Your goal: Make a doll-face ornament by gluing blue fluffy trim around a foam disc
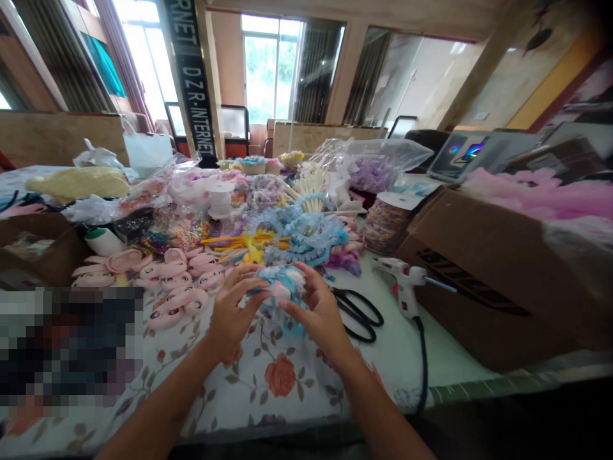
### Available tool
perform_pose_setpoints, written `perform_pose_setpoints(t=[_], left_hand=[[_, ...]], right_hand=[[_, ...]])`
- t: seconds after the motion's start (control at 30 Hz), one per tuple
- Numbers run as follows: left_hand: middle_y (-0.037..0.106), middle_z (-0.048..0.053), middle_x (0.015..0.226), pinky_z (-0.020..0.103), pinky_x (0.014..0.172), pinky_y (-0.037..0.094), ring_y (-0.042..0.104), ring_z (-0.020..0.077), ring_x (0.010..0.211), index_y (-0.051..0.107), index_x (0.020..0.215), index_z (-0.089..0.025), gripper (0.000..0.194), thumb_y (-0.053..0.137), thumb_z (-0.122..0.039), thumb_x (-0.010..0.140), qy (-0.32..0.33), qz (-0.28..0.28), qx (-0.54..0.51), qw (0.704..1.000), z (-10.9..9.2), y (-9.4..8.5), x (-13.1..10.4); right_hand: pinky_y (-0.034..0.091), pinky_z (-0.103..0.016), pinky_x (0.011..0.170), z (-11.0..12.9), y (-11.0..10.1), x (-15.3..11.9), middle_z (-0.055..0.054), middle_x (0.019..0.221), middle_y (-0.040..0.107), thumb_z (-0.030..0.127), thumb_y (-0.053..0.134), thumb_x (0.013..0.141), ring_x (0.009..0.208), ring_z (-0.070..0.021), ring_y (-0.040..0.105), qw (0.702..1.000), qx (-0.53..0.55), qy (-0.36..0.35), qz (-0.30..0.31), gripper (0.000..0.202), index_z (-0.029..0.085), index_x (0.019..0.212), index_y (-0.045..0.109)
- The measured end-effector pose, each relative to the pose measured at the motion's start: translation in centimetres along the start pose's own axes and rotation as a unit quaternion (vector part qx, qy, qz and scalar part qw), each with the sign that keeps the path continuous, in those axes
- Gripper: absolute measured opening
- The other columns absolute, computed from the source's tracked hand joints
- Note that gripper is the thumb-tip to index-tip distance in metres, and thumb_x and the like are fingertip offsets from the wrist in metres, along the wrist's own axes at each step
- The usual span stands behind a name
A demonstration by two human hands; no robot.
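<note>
Half-covered work, cropped edges, a masked corner
The left hand and right hand cover the sides of the ruffled blue piece, so its full shape cannot be told; both forearms are cut off by the bottom edge. The blades of the black-handled scissors are hidden. The cord is lost in darkness past the table. Coarse squares mask the lower left. The large cardboard box and left carton are cropped by the side edges, and the pillar's lettering by the top.
</note>
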State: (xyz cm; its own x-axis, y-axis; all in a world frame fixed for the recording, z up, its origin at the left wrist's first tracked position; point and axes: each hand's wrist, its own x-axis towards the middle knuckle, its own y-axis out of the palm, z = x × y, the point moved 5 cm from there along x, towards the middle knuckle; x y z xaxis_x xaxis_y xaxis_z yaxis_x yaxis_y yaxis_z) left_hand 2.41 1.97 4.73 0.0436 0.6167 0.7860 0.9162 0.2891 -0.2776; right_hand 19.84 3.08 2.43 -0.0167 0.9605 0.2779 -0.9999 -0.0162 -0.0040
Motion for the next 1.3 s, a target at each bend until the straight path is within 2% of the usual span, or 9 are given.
perform_pose_setpoints(t=[0.13,0.27,0.4,0.57,0.77,0.83,0.93,1.1,1.3], left_hand=[[0.062,0.007,0.107,0.033,0.087,0.052,0.060,0.0200,0.105,0.068,0.090,-0.021,0.009,0.068,-0.018,0.081,0.003,-0.045,0.044,0.998,1.0,-1.0,0.4],[0.063,0.006,0.107,0.031,0.086,0.052,0.061,0.0187,0.102,0.068,0.090,-0.020,0.010,0.070,-0.020,0.080,0.012,-0.079,0.075,0.994,1.5,-1.7,0.6],[0.063,0.006,0.105,0.033,0.088,0.052,0.062,0.0196,0.102,0.068,0.089,-0.020,0.009,0.068,-0.023,0.081,0.028,-0.064,0.096,0.993,1.6,-1.5,0.6],[0.063,0.007,0.105,0.036,0.092,0.050,0.060,0.0215,0.107,0.067,0.090,-0.020,0.008,0.065,-0.025,0.083,0.027,-0.035,0.088,0.995,2.0,-0.9,0.3],[0.063,0.007,0.108,0.037,0.094,0.049,0.060,0.0210,0.108,0.067,0.090,-0.020,0.007,0.065,-0.024,0.084,0.006,-0.043,0.079,0.996,2.4,-1.0,0.4],[0.063,0.007,0.107,0.036,0.094,0.049,0.059,0.0210,0.109,0.066,0.089,-0.020,0.006,0.064,-0.023,0.084,0.008,-0.039,0.080,0.996,2.2,-1.0,0.4],[0.064,0.008,0.109,0.036,0.094,0.048,0.059,0.0216,0.110,0.066,0.089,-0.020,0.005,0.064,-0.020,0.084,0.024,-0.032,0.078,0.996,1.7,-0.8,0.5],[0.062,0.008,0.110,0.034,0.092,0.049,0.060,0.0203,0.107,0.066,0.089,-0.020,0.006,0.063,-0.018,0.084,0.029,-0.002,0.066,0.997,1.6,-0.4,0.4],[0.061,0.009,0.110,0.034,0.087,0.051,0.061,0.0199,0.102,0.066,0.089,-0.020,0.006,0.061,-0.018,0.086,0.015,0.039,0.061,0.997,1.9,0.1,0.4]], right_hand=[[0.050,-0.042,0.088,-1.2,-7.7,-1.4,-0.012,0.111,0.065,0.039,0.070,0.074,0.100,-0.0255,0.063,0.970,-0.101,-0.038,-0.218,0.045,0.019,0.113,0.059],[0.050,-0.044,0.085,-1.5,-17.2,-5.0,-0.015,0.097,0.067,0.039,0.061,0.078,0.087,-0.0258,0.064,0.840,-0.296,-0.067,-0.451,0.036,0.012,0.102,0.062],[0.047,-0.045,0.086,-1.8,-22.1,-3.9,-0.020,0.100,0.069,0.040,0.060,0.071,0.093,-0.0333,0.064,0.812,-0.450,0.042,-0.369,0.048,0.009,0.107,0.062],[0.047,-0.038,0.069,-2.7,-23.3,0.2,-0.015,0.075,0.071,0.041,0.063,0.068,0.078,-0.0339,0.067,0.816,-0.511,0.165,-0.213,0.027,0.017,0.078,0.068],[0.045,-0.037,0.059,-0.7,-20.8,-1.3,-0.007,0.047,0.061,0.034,0.062,0.065,0.057,-0.0288,0.062,0.855,-0.424,0.138,-0.266,0.014,0.021,0.059,0.061],[0.044,-0.034,0.052,-0.2,-17.6,-3.5,-0.004,0.048,0.062,0.040,0.062,0.068,0.046,-0.0228,0.056,0.919,-0.270,0.120,-0.262,0.024,0.017,0.073,0.067],[0.038,-0.028,0.043,-0.2,-10.5,-6.4,0.000,0.047,0.059,0.043,0.063,0.072,0.040,-0.0157,0.048,0.978,-0.051,0.153,-0.132,0.030,0.016,0.084,0.070],[0.034,-0.022,0.040,-0.8,-1.9,-7.9,0.003,0.041,0.053,0.044,0.067,0.074,0.036,-0.0106,0.043,0.977,0.089,0.196,-0.003,0.033,0.013,0.085,0.070],[0.033,-0.022,0.038,-1.9,-0.3,-7.1,0.002,0.039,0.053,0.052,0.063,0.077,0.034,-0.0103,0.043,0.973,0.103,0.207,-0.013,0.040,0.012,0.080,0.069]])
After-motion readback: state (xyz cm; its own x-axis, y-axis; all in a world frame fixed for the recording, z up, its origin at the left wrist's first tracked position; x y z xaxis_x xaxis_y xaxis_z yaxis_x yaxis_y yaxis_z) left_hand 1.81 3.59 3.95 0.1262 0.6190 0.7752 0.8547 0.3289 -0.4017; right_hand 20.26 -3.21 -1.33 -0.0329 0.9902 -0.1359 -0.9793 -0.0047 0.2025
